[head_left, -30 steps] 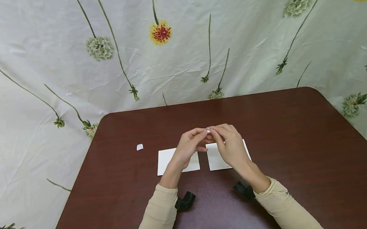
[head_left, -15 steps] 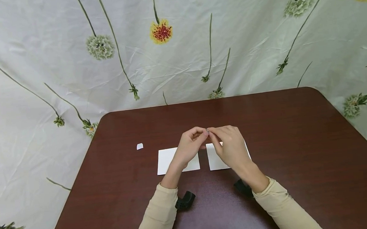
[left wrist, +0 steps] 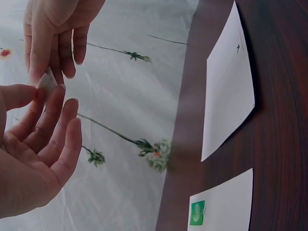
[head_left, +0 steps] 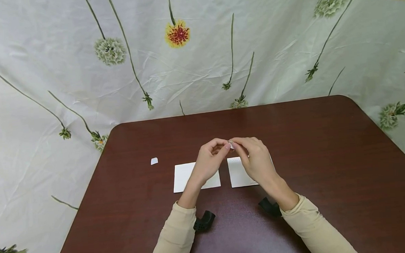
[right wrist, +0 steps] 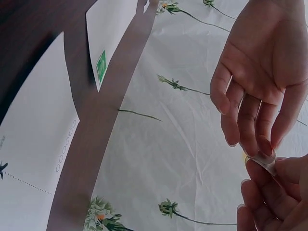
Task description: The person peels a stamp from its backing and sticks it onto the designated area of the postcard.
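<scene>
Held up above the table between my two hands is a small whitish postage stamp [left wrist: 48,83] with a toothed edge. My left hand [head_left: 207,162] pinches it between thumb and fingertips. From the other side, my right hand [head_left: 254,158] pinches the same stamp. Its pale face shows in both wrist views; most of it is covered by fingertips. Below the left hand lies a white envelope [head_left: 185,176] bearing a green stamp [left wrist: 197,213]. Under the right hand is another white envelope [head_left: 240,174], with a row of small circles and a dotted line.
A small scrap of white paper [head_left: 154,161] lies on the dark brown table [head_left: 131,209], left of the envelopes. Behind the table's far edge hangs a pale cloth [head_left: 203,66] with flower prints. Black wrist mounts [head_left: 204,221] sit at both sleeves.
The fingertips shift slightly around the stamp: its white face was nearly hidden half a second ago and shows again now. Envelopes and scrap stay put.
</scene>
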`<state>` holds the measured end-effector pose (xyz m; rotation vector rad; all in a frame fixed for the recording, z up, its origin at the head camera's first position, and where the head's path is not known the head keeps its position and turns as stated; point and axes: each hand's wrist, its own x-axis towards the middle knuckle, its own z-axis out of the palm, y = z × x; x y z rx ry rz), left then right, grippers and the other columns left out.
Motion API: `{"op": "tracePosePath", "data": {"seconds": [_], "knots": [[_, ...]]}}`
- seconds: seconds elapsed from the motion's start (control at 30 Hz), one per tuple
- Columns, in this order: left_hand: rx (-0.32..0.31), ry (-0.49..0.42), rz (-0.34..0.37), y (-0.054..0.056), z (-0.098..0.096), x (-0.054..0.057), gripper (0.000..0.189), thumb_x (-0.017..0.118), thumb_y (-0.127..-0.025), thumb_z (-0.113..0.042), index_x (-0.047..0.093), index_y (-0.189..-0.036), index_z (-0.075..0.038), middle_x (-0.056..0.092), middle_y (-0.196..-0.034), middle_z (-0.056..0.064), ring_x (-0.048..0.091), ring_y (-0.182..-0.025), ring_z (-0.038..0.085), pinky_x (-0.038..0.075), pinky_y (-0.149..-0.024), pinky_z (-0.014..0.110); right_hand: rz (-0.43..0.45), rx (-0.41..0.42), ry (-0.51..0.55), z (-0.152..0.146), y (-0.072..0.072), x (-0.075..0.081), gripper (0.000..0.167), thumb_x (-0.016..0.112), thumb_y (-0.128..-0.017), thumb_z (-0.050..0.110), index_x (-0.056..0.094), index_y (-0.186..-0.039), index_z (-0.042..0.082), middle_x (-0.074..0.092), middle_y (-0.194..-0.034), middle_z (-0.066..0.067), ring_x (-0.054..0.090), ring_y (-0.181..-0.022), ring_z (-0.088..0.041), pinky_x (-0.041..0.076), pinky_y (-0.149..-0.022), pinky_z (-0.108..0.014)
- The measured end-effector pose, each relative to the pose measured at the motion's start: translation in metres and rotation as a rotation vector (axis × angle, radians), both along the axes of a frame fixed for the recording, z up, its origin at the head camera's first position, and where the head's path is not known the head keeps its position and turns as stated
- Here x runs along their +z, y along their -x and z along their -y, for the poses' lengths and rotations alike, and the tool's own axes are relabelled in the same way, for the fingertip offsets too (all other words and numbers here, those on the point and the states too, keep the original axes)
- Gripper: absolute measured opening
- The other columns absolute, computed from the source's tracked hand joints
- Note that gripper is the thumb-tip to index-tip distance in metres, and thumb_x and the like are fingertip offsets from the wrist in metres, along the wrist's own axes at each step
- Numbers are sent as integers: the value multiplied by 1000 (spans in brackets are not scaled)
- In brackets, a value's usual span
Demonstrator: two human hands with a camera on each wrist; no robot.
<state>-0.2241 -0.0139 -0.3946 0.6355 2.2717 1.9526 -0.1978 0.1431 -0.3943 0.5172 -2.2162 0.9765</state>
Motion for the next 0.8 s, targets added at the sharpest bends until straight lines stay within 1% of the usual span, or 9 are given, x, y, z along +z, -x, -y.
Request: {"op": "tracePosePath", "data": {"seconds": [0.03, 0.1, 0.13, 0.27, 0.3, 0.47, 0.57, 0.63, 0.8], "knots": [[-2, -3, 0, 0, 0, 0, 17, 58, -96, -13, 65, -101, 2, 66, -95, 17, 63, -91, 30, 49, -74, 31, 2, 1, 2, 0, 0, 0, 11, 67, -88, 2, 72, -97, 2, 71, -89, -8, 59, -74, -24, 43, -65, -37], [-1, -7, 0, 1, 1, -1, 17, 58, -96, -13, 65, -101, 2, 67, -94, 17, 64, -91, 30, 49, -74, 29, 12, 0, 8, 0, 1, 0, 11, 67, -88, 1, 72, -97, 1, 70, -88, -8, 58, -73, -23, 42, -64, -37], [-1, -9, 1, 2, 1, -1, 17, 58, -96, -13, 65, -101, 2, 67, -94, 16, 64, -91, 29, 49, -74, 29, 17, -1, 11, 0, 1, 0, 10, 67, -87, 1, 72, -97, 1, 70, -87, -8, 58, -73, -23, 42, -63, -37], [13, 2, -3, 3, 1, -2, 16, 59, -95, -13, 66, -101, 1, 68, -91, 9, 65, -86, 17, 49, -73, 30, 32, -9, 26, 0, 1, 0, 10, 67, -87, 1, 71, -96, 1, 70, -84, -7, 57, -70, -23, 41, -61, -37], [15, 4, -4, 3, 1, -2, 16, 59, -95, -12, 66, -101, 1, 68, -91, 11, 65, -86, 17, 49, -73, 30, 31, -10, 28, 0, 1, 0, 9, 67, -88, 1, 71, -96, 2, 69, -82, -7, 56, -70, -23, 41, -60, -37], [12, -1, -9, 4, 1, -2, 17, 59, -95, -11, 66, -101, 3, 68, -91, 16, 66, -87, 27, 50, -73, 34, 6, -8, 35, -1, 2, 0, 8, 67, -88, 1, 70, -94, 1, 67, -75, -7, 52, -61, -20, 40, -58, -38], [17, -3, -8, 4, 1, -2, 17, 60, -95, -11, 66, -101, 4, 68, -89, 15, 66, -86, 28, 50, -71, 31, 2, -8, 36, -2, 2, -1, 8, 67, -87, 1, 70, -94, 0, 66, -72, -8, 48, -57, -19, 39, -57, -38], [23, 0, -5, 4, 2, -2, 17, 60, -95, -10, 66, -101, 4, 68, -89, 14, 66, -84, 24, 49, -71, 28, 5, -9, 37, -2, 3, -1, 8, 67, -87, 2, 70, -95, 0, 66, -72, -8, 48, -56, -18, 40, -57, -38], [31, 1, 8, 5, 3, -2, 17, 60, -95, -10, 67, -101, 3, 68, -89, 14, 65, -82, 19, 48, -71, 27, 16, -17, 39, -2, 3, -1, 9, 67, -87, 2, 70, -96, 0, 67, -74, -8, 49, -56, -19, 40, -57, -39]]}}
